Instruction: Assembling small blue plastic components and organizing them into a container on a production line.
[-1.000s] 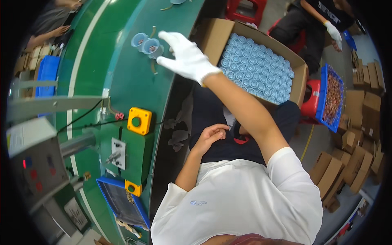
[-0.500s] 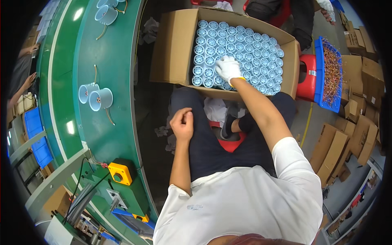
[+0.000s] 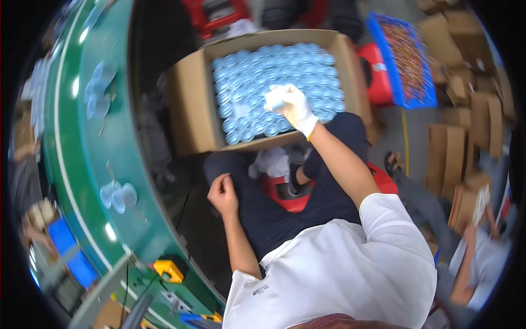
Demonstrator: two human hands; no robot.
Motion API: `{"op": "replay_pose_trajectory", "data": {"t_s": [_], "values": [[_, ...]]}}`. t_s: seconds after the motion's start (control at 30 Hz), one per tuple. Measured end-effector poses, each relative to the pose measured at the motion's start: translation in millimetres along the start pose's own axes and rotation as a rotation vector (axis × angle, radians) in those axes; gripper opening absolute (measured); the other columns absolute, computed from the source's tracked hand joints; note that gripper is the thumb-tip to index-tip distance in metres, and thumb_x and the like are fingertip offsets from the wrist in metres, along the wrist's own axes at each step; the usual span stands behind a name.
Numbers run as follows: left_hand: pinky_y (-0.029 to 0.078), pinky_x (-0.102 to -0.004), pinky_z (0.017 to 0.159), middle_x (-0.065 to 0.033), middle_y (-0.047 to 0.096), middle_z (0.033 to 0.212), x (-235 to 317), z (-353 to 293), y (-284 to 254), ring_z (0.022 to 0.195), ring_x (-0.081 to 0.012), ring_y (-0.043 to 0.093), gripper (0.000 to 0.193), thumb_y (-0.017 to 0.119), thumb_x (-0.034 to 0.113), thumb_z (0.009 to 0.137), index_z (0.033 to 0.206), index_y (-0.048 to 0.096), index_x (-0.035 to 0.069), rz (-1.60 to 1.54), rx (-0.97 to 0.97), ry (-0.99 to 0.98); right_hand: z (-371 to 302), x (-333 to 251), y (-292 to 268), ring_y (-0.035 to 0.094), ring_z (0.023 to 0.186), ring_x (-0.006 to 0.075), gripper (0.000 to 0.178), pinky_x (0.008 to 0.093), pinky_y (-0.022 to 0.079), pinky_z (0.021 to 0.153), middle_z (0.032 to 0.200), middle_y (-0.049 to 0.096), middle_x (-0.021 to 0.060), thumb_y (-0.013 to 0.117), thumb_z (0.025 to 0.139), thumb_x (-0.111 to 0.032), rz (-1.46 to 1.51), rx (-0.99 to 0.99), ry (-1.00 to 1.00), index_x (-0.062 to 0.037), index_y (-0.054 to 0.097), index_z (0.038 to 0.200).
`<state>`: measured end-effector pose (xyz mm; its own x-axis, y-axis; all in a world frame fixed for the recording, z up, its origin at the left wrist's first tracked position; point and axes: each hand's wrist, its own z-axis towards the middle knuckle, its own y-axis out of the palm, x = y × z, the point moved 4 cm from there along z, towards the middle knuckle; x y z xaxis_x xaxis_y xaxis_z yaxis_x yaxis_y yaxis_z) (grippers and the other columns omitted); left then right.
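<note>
My right hand [image 3: 296,107], in a white glove with a yellow cuff edge, is raised over an open cardboard box [image 3: 189,104]. Its fingers are closed around a light blue plastic cup [image 3: 278,104], mostly covered by the glove. Rows of similar round light blue cups [image 3: 307,66] fill the box, with a gap at their near left part. My bare left hand [image 3: 223,196] rests on my left thigh, fingers curled in and holding nothing visible. Motion blurs the picture.
On the left, a green conveyor table [image 3: 131,164] carries light blue cups with wires [image 3: 119,197]. A blue tray of small wired parts [image 3: 402,60] sits on a red stool [image 3: 377,74] at the right. Beyond are cardboard boxes [image 3: 446,159] and a person [image 3: 479,257].
My right hand has lifted out of the rows with a cup in its grip. The head view has turned, bringing a person into sight at right. My left hand stays on my thigh.
</note>
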<state>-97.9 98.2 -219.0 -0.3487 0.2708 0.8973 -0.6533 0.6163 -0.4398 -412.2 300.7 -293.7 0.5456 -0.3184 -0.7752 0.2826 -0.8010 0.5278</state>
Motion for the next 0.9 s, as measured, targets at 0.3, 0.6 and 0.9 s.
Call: {"op": "replay_pose_trajectory", "data": {"t_s": [0.3,0.6,0.9], "values": [[0.052,-0.0268,0.073,-0.0023,0.071,0.086,-2,-8,-22,0.077,-0.0099,0.062,0.017,0.07,0.012,0.102,0.103,0.075,-0.004,0.128,0.054,0.001,-136,-320,-225,0.073,0.091,0.0222,0.046,0.0379,0.062,0.075,0.112,0.072,0.0126,0.069,0.1,-0.022,-0.648,0.646,-0.394,-0.0055,0.06,0.142],[0.059,-0.0432,0.079,-0.0167,0.077,0.094,41,-12,6,0.089,-0.0351,0.076,0.026,0.07,0.032,0.094,0.1,0.081,0.009,0.4,0.037,0.082,-101,-346,-280,0.075,0.086,0.038,0.056,0.0521,0.057,0.078,0.092,0.076,0.0225,0.074,0.089,-0.059,-1.754,0.625,0.15,-0.0058,0.078,0.107],[0.059,-0.0427,0.077,-0.0118,0.077,0.089,46,-23,-15,0.085,-0.0316,0.075,0.023,0.07,0.029,0.091,0.095,0.08,0.01,0.376,0.096,0.07,-82,-347,-317,0.07,0.116,0.0484,0.036,0.0574,0.056,0.097,0.123,0.07,0.0311,0.053,0.096,-0.023,-1.937,0.755,0.246,-0.0017,0.077,0.113]]}}
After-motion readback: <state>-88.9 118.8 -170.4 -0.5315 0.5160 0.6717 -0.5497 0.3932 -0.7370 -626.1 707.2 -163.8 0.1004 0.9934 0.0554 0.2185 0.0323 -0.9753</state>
